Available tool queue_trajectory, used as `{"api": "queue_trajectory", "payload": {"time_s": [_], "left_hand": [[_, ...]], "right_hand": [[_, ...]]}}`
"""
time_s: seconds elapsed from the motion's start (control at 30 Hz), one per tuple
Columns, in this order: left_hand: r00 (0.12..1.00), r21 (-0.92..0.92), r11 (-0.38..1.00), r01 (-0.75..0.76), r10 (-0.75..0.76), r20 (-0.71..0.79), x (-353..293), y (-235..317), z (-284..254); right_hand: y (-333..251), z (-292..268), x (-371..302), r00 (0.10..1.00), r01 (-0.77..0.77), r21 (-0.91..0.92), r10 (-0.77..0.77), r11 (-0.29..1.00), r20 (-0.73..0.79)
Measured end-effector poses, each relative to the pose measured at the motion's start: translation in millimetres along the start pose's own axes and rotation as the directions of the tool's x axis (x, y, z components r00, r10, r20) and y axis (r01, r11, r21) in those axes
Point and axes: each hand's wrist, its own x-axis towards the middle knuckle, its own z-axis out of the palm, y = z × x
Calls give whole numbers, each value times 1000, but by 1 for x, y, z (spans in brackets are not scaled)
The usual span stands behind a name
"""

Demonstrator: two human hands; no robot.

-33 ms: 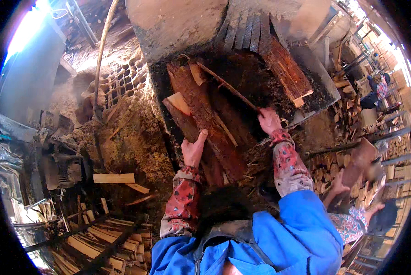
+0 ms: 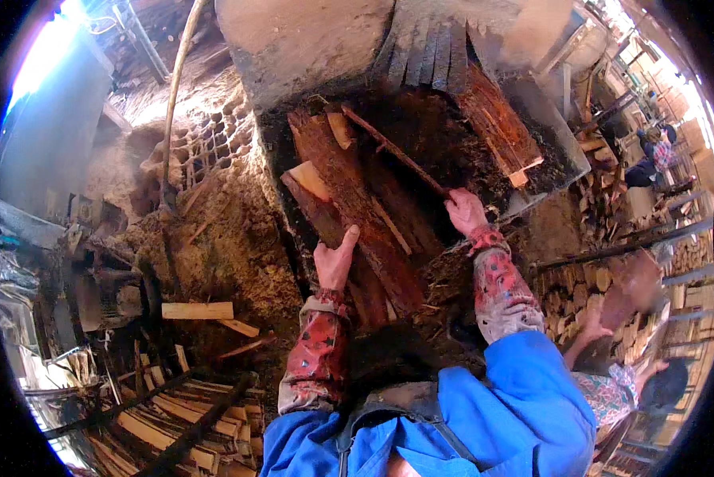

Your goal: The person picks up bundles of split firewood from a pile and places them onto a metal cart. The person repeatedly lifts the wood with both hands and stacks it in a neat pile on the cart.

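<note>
Nothing changed against the earlier frame: same hands, same wood, same places. Left hand just below frame centre, grip released, fingers spread flat on the long reddish bark slab. Right hand right of centre, grip clenched around the near end of a thin dark stick running up and left across the pile. Bark slab slanting from upper centre down to the middle, lying on the dark debris-covered surface. Pale wedge of cut wood just left of the slab, touching it.

Bundle of reddish split wood at upper right of the pile, well apart from both hands. Row of grey slats at top centre. Long pale pole curving down the upper left, beside a honeycombed block. Light-coloured plank piece on the ground at left. Stacked split sticks at lower left. Another person in patterned sleeves at lower right, partly blurred, next to stacked firewood.
</note>
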Motion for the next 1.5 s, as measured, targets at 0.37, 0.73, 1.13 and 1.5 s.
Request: {"api": "queue_trajectory", "payload": {"time_s": [0.37, 0.73, 1.13, 1.5], "left_hand": [[926, 165, 986, -4, -59, 374, 15, -33, -32], [993, 84, 990, 116, -113, -38, -16, 26, 23], [964, 414, 877, 243, -172, -202, -24, 50, 32], [987, 248, 957, 153, -136, -82, -29, 68, 39]], "right_hand": [[-149, -10, -61, 991, 109, 126, -98, 986, -88], [60, -130, 27, 921, -241, -312, 115, 919, -373], [95, -157, 44, 934, -356, -479, 293, 802, -204], [63, -116, -54, 917, -317, -375, 182, 871, -354]]}}
